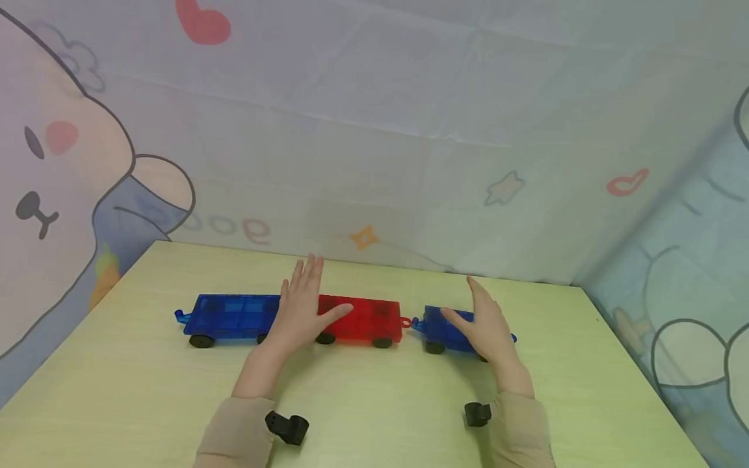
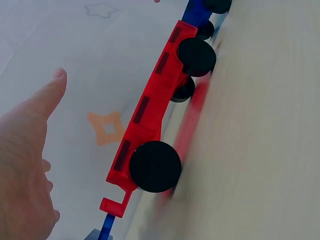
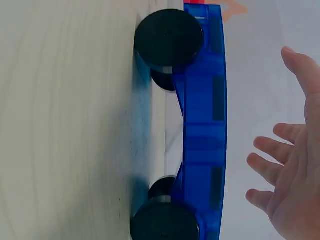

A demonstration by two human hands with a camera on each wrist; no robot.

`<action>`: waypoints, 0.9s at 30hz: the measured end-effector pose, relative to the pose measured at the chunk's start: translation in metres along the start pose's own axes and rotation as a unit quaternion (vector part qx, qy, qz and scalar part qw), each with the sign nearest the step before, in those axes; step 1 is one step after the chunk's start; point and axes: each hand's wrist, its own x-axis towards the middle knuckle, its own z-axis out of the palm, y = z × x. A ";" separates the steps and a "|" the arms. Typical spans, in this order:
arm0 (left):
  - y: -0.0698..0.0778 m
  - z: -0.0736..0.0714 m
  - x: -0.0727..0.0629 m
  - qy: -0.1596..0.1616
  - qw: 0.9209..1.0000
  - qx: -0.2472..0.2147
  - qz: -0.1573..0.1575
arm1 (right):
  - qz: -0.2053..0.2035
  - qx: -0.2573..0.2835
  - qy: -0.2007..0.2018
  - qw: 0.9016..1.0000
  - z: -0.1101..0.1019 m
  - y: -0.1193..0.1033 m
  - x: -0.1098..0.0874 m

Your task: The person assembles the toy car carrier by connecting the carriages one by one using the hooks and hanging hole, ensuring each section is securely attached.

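Three flat wheeled toy wagons stand hooked in a row on the pale green table (image 1: 374, 403): a long blue wagon (image 1: 231, 316) at left, a red wagon (image 1: 365, 318) in the middle, a short blue wagon (image 1: 450, 328) at right. My left hand (image 1: 304, 305) hovers open with straight fingers over the joint between the long blue and red wagons. In the left wrist view the red wagon (image 2: 150, 115) is apart from that hand (image 2: 25, 155). My right hand (image 1: 486, 325) hovers open above the short blue wagon (image 3: 202, 130), not touching it, fingers (image 3: 270, 170) spread.
A cartoon-printed cloth backdrop (image 1: 374, 130) rises right behind the table's far edge and wraps both sides. Black wrist camera mounts (image 1: 287, 427) sit on both beige sleeves. Bare table lies in front of the wagons.
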 end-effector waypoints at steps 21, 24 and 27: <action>0.005 0.022 0.000 -0.095 0.995 -0.009 -0.001 | 0.007 0.039 -0.110 0.993 -0.006 0.018 -0.009; 0.007 0.025 0.001 -0.092 0.996 -0.001 0.014 | -0.008 0.040 -0.111 0.993 -0.005 0.021 -0.009; 0.011 0.027 0.001 -0.094 0.995 -0.002 0.019 | -0.020 0.044 -0.110 0.993 -0.004 0.023 -0.009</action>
